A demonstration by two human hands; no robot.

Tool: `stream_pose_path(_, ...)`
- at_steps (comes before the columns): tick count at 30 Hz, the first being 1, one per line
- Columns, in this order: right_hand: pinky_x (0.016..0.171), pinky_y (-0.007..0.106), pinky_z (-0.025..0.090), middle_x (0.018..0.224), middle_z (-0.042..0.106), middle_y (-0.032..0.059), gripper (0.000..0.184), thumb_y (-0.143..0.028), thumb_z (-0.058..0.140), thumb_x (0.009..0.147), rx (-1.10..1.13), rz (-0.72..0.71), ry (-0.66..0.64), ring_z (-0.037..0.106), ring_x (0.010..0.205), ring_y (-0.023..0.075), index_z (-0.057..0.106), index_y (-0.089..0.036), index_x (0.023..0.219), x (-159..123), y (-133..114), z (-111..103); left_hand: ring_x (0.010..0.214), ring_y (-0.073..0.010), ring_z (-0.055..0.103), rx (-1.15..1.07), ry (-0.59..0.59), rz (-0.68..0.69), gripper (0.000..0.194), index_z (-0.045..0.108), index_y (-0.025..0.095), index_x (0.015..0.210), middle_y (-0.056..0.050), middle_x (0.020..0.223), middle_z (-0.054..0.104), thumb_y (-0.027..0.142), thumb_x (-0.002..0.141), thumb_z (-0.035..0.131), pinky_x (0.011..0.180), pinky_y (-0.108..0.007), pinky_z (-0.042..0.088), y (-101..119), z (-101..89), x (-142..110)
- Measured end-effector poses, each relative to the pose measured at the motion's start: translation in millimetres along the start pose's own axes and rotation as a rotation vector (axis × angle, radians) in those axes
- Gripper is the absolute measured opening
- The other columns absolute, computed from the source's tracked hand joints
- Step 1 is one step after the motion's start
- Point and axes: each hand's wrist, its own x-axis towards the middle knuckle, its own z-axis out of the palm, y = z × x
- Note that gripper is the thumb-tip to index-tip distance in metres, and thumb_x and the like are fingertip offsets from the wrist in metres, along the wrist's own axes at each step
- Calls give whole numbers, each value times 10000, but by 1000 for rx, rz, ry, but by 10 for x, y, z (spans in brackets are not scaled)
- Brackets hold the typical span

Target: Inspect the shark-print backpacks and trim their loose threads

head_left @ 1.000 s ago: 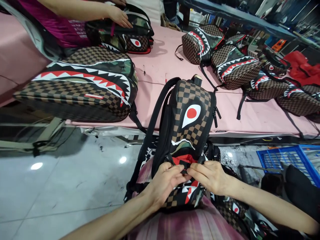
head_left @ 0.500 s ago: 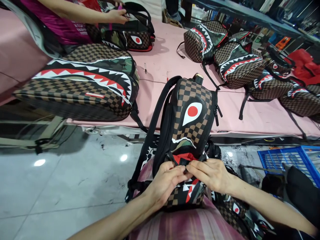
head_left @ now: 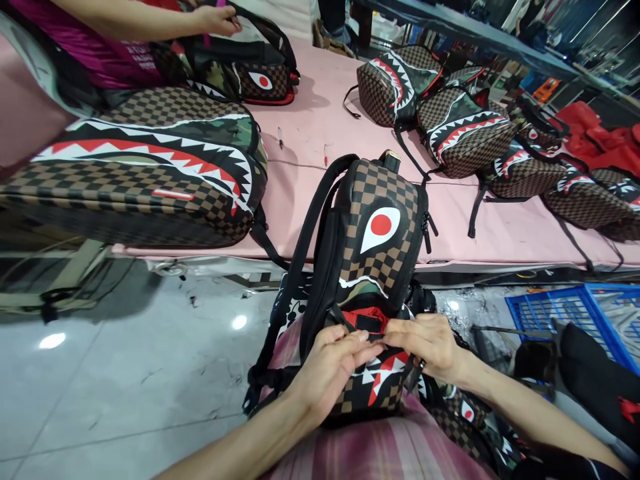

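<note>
A brown-and-black checkered backpack (head_left: 385,187) with a white-and-red eye print lies on its side across my lap, leaning against the table edge. Its side pocket gapes slightly, showing red lining (head_left: 357,317) and a small black patch. My left hand (head_left: 333,370) pinches the pocket's black edge between thumb and fingers. On the same edge, just to the right, my right hand (head_left: 430,347) is closed with its fingertips. Black zipper pulls (head_left: 427,230) hang on the backpack's right side, and a padded strap (head_left: 300,267) loops along its left.
A pink-covered table (head_left: 310,127) bears a large shark-mouth backpack (head_left: 150,167) at left and several more (head_left: 465,133) at right. Across it, a co-worker's hand (head_left: 223,20) is over another backpack (head_left: 255,80). A blue crate (head_left: 550,320) stands on the floor at right.
My right hand has shifted slightly right, away from my left fingertips, uncovering more of the black patch. My left hand stays on the pocket edge. The whole view has swung a little to the right.
</note>
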Motion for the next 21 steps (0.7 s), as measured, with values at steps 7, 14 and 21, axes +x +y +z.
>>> stream_pose_path(7, 533, 226, 422, 954, 693, 88, 240, -170, 399, 898, -70, 30, 145, 650, 793, 117, 573, -150, 1062, 39, 43, 13, 802, -208, 663, 546, -127, 75, 202, 618, 129, 768, -86, 780, 687, 322, 797, 564, 821, -366, 524, 122, -20, -27)
stream_pose_path(14, 777, 285, 502, 1056, 642, 72, 148, -186, 524, 838, 191, 413, 475, 605, 967, 170, 636, -204, 933, 296, 314, -28, 891, -210, 553, 1793, -71, 1468, 342, 594, 280, 1132, -60, 1076, 631, 172, 816, 521, 756, -348, 444, 319, 49, 261)
stream_pose_path(21, 681, 267, 494, 860, 640, 35, 128, -199, 571, 812, 217, 503, 481, 603, 788, 148, 643, -204, 918, 128, 520, -213, 826, -189, 503, 2045, 7, 1630, 392, 563, 240, 1164, -72, 1057, 609, 102, 800, 517, 700, -306, 382, 265, 58, 323)
